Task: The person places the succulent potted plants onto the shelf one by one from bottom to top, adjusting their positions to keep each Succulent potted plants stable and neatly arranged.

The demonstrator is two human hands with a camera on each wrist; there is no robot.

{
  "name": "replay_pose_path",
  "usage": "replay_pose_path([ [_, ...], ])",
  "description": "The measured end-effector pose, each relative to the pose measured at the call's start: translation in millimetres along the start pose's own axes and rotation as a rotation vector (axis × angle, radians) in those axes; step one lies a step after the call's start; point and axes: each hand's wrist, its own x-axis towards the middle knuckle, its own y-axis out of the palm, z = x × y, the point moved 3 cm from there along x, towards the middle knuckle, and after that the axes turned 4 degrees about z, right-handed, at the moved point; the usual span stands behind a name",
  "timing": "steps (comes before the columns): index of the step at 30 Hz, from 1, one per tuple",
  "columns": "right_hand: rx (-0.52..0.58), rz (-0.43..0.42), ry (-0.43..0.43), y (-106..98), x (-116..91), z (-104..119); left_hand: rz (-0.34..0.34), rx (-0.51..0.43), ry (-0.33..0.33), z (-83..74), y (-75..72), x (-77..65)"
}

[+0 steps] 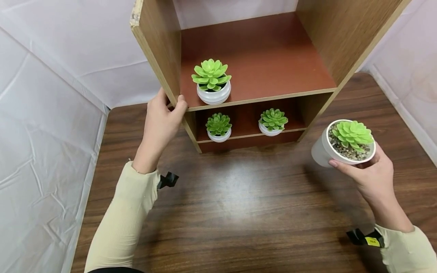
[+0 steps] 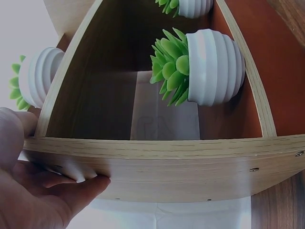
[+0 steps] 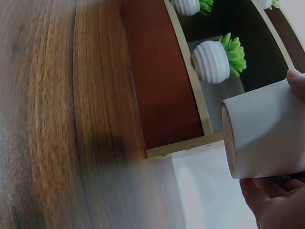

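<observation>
My left hand grips the left side panel of a wooden shelf unit, thumb at the front edge and fingers along the outside. In my right hand is a tall white pot with a green succulent set in pebbles, tilted and held off the shelf's right side. A ribbed white pot with a succulent stands at the left front of the upper shelf, near my left thumb. On the lower shelf are two more potted succulents, one at left and one at right.
The unit stands on a dark wood-grain table. White sheeting hangs at the left and back, with more at the right. Black straps show at both wrists.
</observation>
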Motion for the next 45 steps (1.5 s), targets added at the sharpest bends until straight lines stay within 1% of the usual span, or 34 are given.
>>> replay_pose_path([
  [8, -0.022, 0.001, -0.035, 7, -1, 11, -0.001, 0.008, 0.005, 0.0, 0.1, 0.3],
  [13, -0.057, 0.003, -0.041, 10, 0, 15, -0.001, 0.010, 0.002, 0.1, 0.0, -0.3],
  [22, -0.022, 0.015, -0.051, 15, 1, 21, 0.005, 0.000, -0.002, -0.6, -0.9, -0.4],
  [31, -0.024, 0.013, -0.042, 21, 1, 27, 0.004, 0.005, -0.006, 0.3, -0.8, -0.2],
  [37, -0.013, 0.039, -0.066, 27, 3, 32, 0.001, 0.019, -0.011, 1.4, -1.7, 0.2],
  [45, 0.007, 0.057, -0.095, 36, 4, 40, 0.010, 0.008, -0.006, 0.5, -1.1, 0.5],
])
